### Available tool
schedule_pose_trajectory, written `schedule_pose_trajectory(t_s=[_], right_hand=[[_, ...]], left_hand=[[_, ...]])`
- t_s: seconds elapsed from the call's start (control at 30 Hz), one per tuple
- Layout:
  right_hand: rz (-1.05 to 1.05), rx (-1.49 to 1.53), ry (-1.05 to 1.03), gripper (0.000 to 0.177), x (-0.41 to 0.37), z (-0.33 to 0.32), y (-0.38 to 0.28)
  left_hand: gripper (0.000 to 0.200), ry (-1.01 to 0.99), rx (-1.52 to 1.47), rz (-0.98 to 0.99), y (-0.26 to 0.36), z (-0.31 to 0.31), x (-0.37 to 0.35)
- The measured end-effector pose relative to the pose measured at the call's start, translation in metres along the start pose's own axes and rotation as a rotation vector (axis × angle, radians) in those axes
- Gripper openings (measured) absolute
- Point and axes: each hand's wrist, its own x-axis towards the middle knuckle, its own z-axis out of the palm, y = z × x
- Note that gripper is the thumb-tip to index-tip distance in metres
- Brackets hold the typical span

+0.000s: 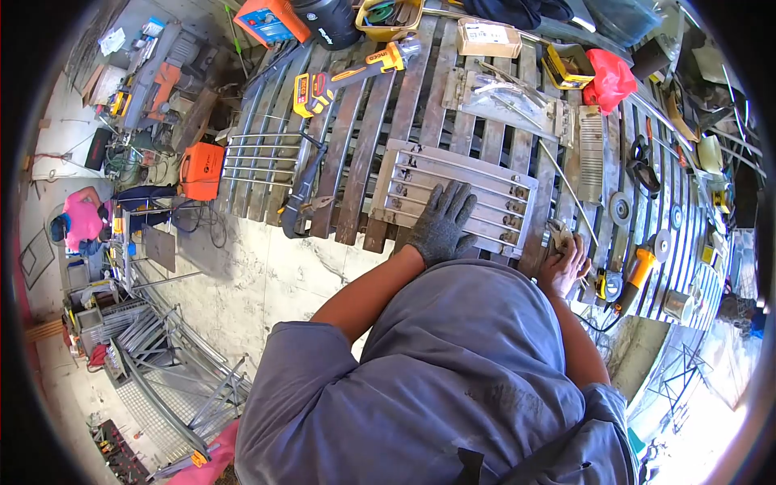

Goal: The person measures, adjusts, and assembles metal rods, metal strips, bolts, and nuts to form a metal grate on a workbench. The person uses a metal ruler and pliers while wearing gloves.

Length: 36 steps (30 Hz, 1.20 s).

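Observation:
My left hand [444, 220], in a dark grey work glove, lies flat with fingers stretched over a rectangular metal grille [388, 184]. The grille has several parallel bars inside a flat plate frame, with dark scorch-like marks near the bar ends. Just right of the grille's near corner, my bare right hand [563, 268] is closed at the table's front edge. Its fingers curl by a small greyish piece [559, 234]; what they grip I cannot make out. A thin metal rod [572, 194] runs diagonally past that hand. A tape measure [609, 284] sits to its right.
On the slatted metal table [347, 162] lie a yellow cordless grinder [356, 74], an orange angle grinder [643, 267], a welding torch [305, 182], a grinding disc [621, 208], a cardboard box [488, 38] and a red plastic bag [608, 79]. A person in pink [82, 220] is at far left.

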Motion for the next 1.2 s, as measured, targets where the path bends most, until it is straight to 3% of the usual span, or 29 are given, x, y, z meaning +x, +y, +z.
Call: schedule_pose_trajectory(t_s=[0.47, 1.2], right_hand=[[-0.003, 0.027, 0.029, 0.056, -0.001, -0.001, -0.002], [-0.012, -0.014, 0.038, 0.055, 0.002, 0.000, -0.006]], left_hand=[[0.058, 0.069, -0.057, 0.160, -0.018, -0.010, -0.038], [0.052, 0.173, -0.151, 0.175, -0.027, -0.009, -0.047]])
